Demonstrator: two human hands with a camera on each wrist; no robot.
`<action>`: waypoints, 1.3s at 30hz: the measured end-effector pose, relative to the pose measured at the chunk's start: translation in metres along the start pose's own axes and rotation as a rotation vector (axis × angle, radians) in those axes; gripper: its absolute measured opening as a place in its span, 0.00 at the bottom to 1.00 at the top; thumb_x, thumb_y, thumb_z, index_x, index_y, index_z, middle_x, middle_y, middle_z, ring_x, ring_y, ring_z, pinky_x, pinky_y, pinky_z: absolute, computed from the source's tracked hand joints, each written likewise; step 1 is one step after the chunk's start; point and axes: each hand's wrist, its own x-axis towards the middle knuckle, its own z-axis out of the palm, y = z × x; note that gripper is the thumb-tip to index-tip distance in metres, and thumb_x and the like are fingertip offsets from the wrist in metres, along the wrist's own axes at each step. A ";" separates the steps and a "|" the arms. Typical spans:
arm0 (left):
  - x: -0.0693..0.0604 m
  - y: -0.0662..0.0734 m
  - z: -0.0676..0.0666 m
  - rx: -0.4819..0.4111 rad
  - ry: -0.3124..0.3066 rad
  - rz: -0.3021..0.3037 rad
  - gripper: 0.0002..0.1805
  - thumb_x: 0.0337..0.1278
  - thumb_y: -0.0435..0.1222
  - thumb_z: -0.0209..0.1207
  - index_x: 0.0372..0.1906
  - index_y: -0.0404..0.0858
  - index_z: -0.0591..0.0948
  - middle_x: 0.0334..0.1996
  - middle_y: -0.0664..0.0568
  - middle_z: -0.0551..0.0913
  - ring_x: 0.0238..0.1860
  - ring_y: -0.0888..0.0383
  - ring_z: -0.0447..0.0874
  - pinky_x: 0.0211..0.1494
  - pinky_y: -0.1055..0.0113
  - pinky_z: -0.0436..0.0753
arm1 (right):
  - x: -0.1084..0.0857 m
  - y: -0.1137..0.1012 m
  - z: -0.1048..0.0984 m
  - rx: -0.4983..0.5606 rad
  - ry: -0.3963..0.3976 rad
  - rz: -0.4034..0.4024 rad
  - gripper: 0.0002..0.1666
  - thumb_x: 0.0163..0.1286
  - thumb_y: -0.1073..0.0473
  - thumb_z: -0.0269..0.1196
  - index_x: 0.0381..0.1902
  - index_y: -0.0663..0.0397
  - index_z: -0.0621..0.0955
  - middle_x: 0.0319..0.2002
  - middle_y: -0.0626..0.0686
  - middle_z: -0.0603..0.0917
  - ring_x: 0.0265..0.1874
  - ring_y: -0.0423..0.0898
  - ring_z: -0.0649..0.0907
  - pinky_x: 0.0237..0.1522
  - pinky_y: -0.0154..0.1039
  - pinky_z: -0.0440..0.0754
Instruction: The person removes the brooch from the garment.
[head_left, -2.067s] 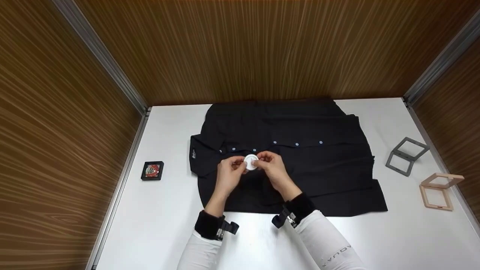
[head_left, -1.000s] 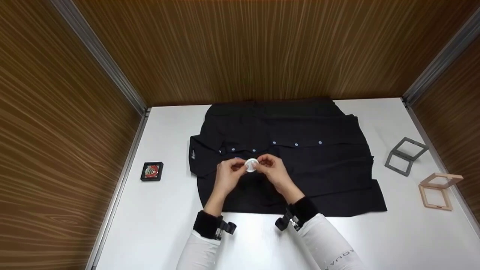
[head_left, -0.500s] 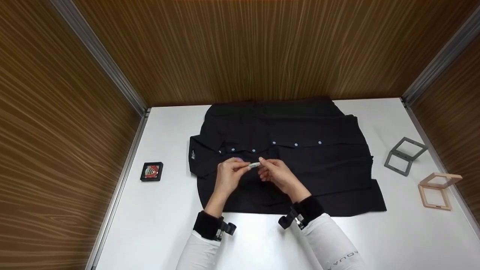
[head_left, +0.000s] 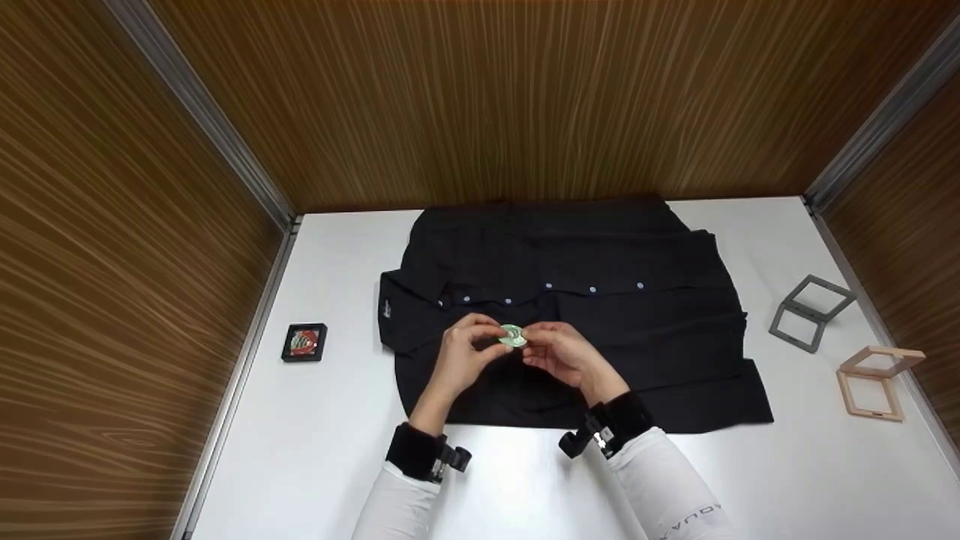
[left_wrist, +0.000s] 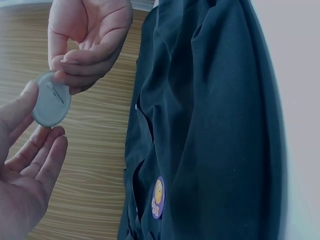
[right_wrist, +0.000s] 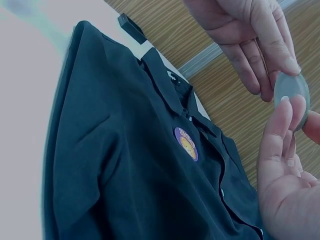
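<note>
A round pin badge (head_left: pixel 513 336), green on its printed side, is held above the black shirt (head_left: pixel 630 337). My left hand (head_left: pixel 463 358) pinches its left edge between thumb and fingers. My right hand (head_left: pixel 566 355) grips the right edge with thumb and fingertips. In the left wrist view the pale back of the badge (left_wrist: pixel 52 100) shows a thin pin. A purple oval badge with a yellow figure (right_wrist: pixel 186 144) sits on the shirt front in the right wrist view; in the head view my left hand hides it.
The shirt lies spread on the white table (head_left: pixel 345 465), its collar (head_left: pixel 405 309) to the left. A black frame with a red piece inside (head_left: pixel 304 343) lies at the left. To the right stand a grey open frame (head_left: pixel 802 309) and a beige one (head_left: pixel 874 382). Wood-grain walls surround the table.
The pin badge has turned over, from its white back through edge-on to its green side facing the head camera. My right hand has shifted slightly right and down and regripped the edge.
</note>
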 end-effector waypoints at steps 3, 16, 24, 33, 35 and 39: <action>-0.001 0.001 0.000 -0.002 -0.041 -0.021 0.12 0.47 0.34 0.74 0.39 0.36 0.88 0.42 0.50 0.81 0.44 0.55 0.81 0.47 0.60 0.83 | -0.001 0.000 -0.002 -0.035 0.001 -0.022 0.04 0.69 0.70 0.57 0.35 0.60 0.79 0.25 0.52 0.83 0.21 0.41 0.82 0.29 0.34 0.84; -0.004 -0.002 0.004 -0.005 -0.113 -0.011 0.19 0.45 0.27 0.73 0.47 0.31 0.85 0.43 0.48 0.82 0.47 0.52 0.81 0.51 0.65 0.82 | -0.007 0.002 -0.012 -0.301 -0.026 -0.116 0.01 0.67 0.69 0.60 0.36 0.61 0.79 0.28 0.53 0.80 0.24 0.44 0.82 0.33 0.38 0.85; -0.006 -0.001 0.007 0.062 -0.214 0.015 0.19 0.55 0.33 0.69 0.53 0.32 0.82 0.47 0.46 0.82 0.50 0.53 0.80 0.54 0.63 0.80 | -0.014 0.000 -0.023 -0.334 0.023 -0.153 0.03 0.67 0.69 0.61 0.37 0.64 0.77 0.27 0.52 0.81 0.24 0.44 0.82 0.32 0.38 0.85; -0.015 -0.007 0.002 0.232 -0.260 -0.129 0.22 0.65 0.44 0.62 0.58 0.35 0.80 0.56 0.44 0.79 0.61 0.49 0.75 0.66 0.57 0.71 | -0.029 -0.014 -0.056 -0.412 0.182 -0.230 0.08 0.67 0.70 0.62 0.41 0.72 0.76 0.27 0.55 0.82 0.24 0.46 0.82 0.32 0.38 0.85; -0.016 -0.009 -0.001 0.260 -0.262 -0.166 0.23 0.65 0.46 0.61 0.59 0.36 0.80 0.59 0.42 0.77 0.63 0.46 0.72 0.68 0.54 0.68 | -0.033 -0.018 -0.064 -0.413 0.218 -0.254 0.10 0.67 0.69 0.63 0.41 0.73 0.76 0.27 0.54 0.81 0.24 0.45 0.82 0.31 0.38 0.85; -0.020 -0.014 -0.005 0.335 -0.267 -0.207 0.25 0.65 0.48 0.60 0.61 0.37 0.79 0.61 0.41 0.75 0.64 0.43 0.70 0.68 0.49 0.66 | -0.041 -0.026 -0.081 -0.415 0.284 -0.289 0.12 0.67 0.69 0.63 0.42 0.76 0.75 0.27 0.54 0.81 0.23 0.45 0.83 0.30 0.38 0.86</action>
